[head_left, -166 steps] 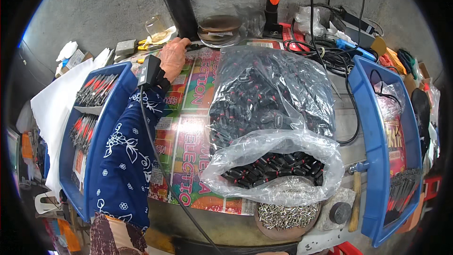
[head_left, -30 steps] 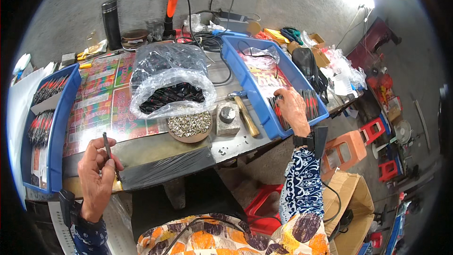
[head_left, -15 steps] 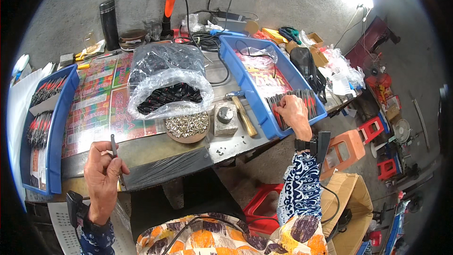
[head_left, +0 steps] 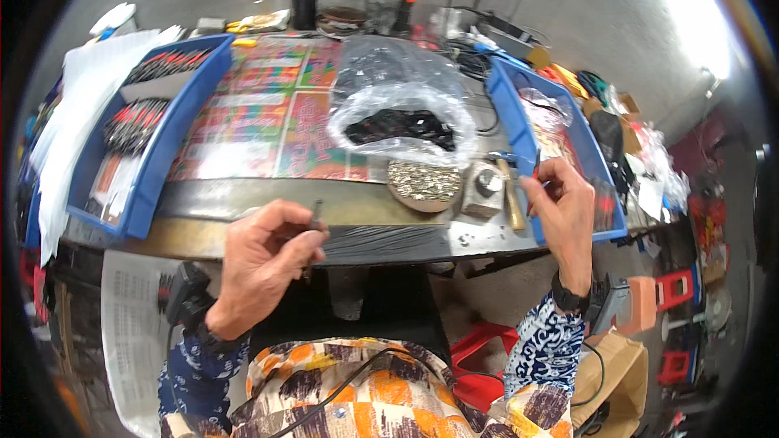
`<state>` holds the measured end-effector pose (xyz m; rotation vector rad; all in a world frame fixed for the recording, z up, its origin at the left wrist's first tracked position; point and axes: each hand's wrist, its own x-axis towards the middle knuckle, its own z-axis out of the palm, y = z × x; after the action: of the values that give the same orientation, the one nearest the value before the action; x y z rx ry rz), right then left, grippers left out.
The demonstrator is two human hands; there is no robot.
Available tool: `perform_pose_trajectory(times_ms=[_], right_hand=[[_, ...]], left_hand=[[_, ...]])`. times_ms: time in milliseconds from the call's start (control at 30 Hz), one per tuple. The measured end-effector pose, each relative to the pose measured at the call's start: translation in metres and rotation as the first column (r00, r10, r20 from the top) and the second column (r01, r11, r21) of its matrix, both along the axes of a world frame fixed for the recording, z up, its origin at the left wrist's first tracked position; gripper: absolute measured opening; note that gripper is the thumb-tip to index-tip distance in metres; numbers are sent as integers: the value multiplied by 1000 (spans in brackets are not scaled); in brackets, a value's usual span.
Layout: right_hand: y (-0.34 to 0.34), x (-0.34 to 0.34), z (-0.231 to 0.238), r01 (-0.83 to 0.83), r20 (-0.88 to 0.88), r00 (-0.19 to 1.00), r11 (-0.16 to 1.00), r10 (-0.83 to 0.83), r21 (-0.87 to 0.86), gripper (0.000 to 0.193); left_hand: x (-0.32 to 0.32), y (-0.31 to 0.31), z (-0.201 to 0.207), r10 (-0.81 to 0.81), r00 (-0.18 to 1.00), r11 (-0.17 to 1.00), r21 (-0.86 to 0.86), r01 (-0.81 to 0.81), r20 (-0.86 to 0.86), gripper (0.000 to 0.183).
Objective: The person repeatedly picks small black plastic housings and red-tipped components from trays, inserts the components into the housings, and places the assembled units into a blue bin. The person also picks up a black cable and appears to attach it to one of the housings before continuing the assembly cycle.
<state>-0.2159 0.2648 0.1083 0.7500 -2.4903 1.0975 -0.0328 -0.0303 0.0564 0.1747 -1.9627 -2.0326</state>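
Observation:
My left hand (head_left: 272,259) is over the near edge of the bench, its fingers closed round a slim dark rod (head_left: 317,211). Pinched in my right hand (head_left: 565,211) is a thin black-and-red stick (head_left: 536,165), largely hidden by the fingers. That hand is above the near end of the right blue bin (head_left: 517,126), where more such sticks (head_left: 604,204) lie. Between my hands, farther back, a round dish (head_left: 426,206) holds many small metal pieces. A clear plastic bag (head_left: 398,73) full of black parts lies open behind it.
A steel block (head_left: 483,196) and a hammer (head_left: 513,199) sit beside the dish. Left, a blue bin (head_left: 166,166) holds bundles of red-and-black sticks. Printed sheets (head_left: 268,134) cover part of the bench. A red stool (head_left: 484,345) and a cardboard box (head_left: 621,365) stand below.
My right hand has lifted from the sticks in the right bin, now with one in its fingers. My left hand, still gripping the rod, has come inward. The view has swung left.

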Motion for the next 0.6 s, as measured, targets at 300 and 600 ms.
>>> perform_pose_trajectory(times_ms=[300, 600], right_hand=[[-78, 69, -40, -404, 560, 596, 818, 575, -410, 19], [-106, 107, -62, -465, 538, 479, 720, 694, -515, 47]], left_hand=[[15, 5, -16, -70, 997, 989, 136, 66, 25, 15], [19, 13, -28, -138, 990, 939, 321, 127, 11, 14]])
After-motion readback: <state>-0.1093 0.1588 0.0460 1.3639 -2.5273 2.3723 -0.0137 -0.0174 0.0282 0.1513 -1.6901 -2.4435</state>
